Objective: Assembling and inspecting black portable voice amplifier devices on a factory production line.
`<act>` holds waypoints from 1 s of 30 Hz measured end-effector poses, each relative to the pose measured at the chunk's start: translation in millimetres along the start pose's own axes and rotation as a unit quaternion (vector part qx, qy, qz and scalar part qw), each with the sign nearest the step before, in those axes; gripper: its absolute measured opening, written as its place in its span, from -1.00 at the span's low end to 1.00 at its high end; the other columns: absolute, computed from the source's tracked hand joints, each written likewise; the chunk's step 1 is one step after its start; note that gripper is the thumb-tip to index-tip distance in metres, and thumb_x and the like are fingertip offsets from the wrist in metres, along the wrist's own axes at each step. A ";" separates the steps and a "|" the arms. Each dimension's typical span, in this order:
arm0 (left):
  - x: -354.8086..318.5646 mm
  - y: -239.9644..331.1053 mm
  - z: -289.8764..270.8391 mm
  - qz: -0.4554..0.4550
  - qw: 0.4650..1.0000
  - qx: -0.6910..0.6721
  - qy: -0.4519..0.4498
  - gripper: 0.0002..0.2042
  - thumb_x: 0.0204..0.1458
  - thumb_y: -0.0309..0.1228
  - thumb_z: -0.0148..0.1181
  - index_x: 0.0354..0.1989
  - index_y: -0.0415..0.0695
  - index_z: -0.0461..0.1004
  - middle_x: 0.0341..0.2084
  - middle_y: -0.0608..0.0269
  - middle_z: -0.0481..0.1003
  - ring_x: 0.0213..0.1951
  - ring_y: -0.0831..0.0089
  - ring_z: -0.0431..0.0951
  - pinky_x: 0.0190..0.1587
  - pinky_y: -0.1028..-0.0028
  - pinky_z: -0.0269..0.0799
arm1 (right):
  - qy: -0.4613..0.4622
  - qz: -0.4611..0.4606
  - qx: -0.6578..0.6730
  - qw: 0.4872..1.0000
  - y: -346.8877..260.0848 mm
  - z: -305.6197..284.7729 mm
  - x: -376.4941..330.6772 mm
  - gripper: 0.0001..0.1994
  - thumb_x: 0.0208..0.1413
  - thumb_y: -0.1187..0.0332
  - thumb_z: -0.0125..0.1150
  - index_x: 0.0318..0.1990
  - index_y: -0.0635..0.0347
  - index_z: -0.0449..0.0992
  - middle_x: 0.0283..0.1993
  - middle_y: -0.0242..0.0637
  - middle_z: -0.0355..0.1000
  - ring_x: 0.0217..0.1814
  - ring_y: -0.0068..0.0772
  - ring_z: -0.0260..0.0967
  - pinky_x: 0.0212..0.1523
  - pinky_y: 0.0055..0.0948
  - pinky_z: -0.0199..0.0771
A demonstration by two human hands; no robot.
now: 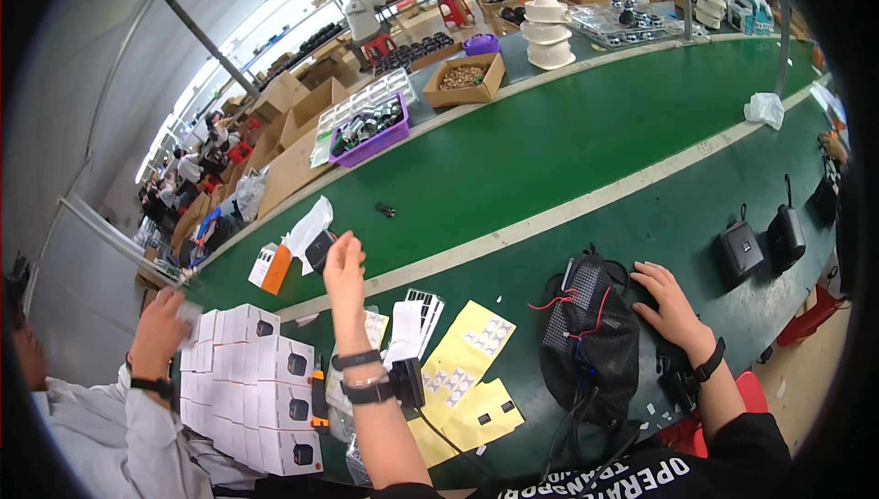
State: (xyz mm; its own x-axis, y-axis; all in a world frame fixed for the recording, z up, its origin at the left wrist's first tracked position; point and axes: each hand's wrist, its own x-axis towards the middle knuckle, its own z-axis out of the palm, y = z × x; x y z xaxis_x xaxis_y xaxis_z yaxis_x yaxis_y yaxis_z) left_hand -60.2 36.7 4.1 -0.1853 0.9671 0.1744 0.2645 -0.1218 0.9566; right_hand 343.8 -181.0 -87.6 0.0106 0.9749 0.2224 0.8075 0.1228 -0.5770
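Two hands of mine are at work over the green desk [586, 146]: my left hand [342, 265] is raised with the fingers closed loosely round a small black device [319, 250], which it holds just above the desk beside a white plastic bag [309, 224], and my right hand [667, 302] lies flat and open, holding nothing, its palm pressing down on the edge of a black mesh pouch [589, 339] with red wires showing on it. To do this well, I judge I should keep the right hand steady on the pouch so it does not slide, and carry the little device with a firm pinch and a level wrist, clear of the papers below it. Counting what lies about: two yellow sticker sheets [462, 352] sit between my arms, with one white sheet [405, 330] beside them; two black boxy units [738, 252] with cords stand on the desk to my right; one orange and white carton [270, 267] lies beyond my left hand. The stack of white boxes [256, 389] at my left shows about a dozen, though I cannot count them exactly. Another person's hand [157, 325] reaches onto that stack. Farther off stand one purple tray [366, 137] of parts and one open cardboard box [467, 80].
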 end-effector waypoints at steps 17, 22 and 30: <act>98.3 -157.8 7.0 -0.039 0.842 0.537 -0.025 -0.51 0.08 -0.30 -0.03 0.23 0.01 0.13 0.22 0.08 0.10 0.16 -0.06 0.18 0.10 0.00 0.22 | -0.011 -0.023 -0.008 1.000 5.6 4.2 1.2 -0.50 -0.06 0.35 0.22 0.07 0.29 0.30 0.21 -0.10 0.16 0.30 -0.03 0.03 0.29 -0.14 0.00; 105.2 -159.7 7.0 0.023 0.826 0.563 0.011 -0.49 -0.02 -0.47 0.05 0.18 -0.04 0.19 -0.08 -0.11 0.26 -0.02 -0.01 0.31 0.00 0.15 0.31 | -0.028 -0.017 -0.025 0.999 4.6 -0.3 0.6 -0.49 -0.03 0.33 0.21 0.11 0.27 0.27 0.24 -0.11 0.13 0.32 -0.06 0.00 0.30 -0.10 -0.03; 107.7 -145.5 16.8 -0.018 0.852 0.521 0.046 -0.47 -0.04 -0.47 0.08 0.18 -0.02 0.18 -0.08 -0.17 0.26 -0.16 -0.05 0.43 -0.10 0.15 0.37 | -0.049 -0.008 -0.039 0.998 2.1 -2.8 1.0 -0.48 -0.02 0.32 0.19 0.12 0.25 0.25 0.26 -0.12 0.11 0.35 -0.09 -0.04 0.31 -0.08 -0.04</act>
State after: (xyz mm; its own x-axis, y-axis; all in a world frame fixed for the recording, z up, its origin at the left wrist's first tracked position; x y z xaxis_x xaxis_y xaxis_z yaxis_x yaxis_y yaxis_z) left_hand -102.7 162.4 -120.2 -0.2719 0.9387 0.2118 0.9448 0.2186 0.2441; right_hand 347.2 -180.3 -86.3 -0.0574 0.9868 0.1513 0.8501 0.1278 -0.5108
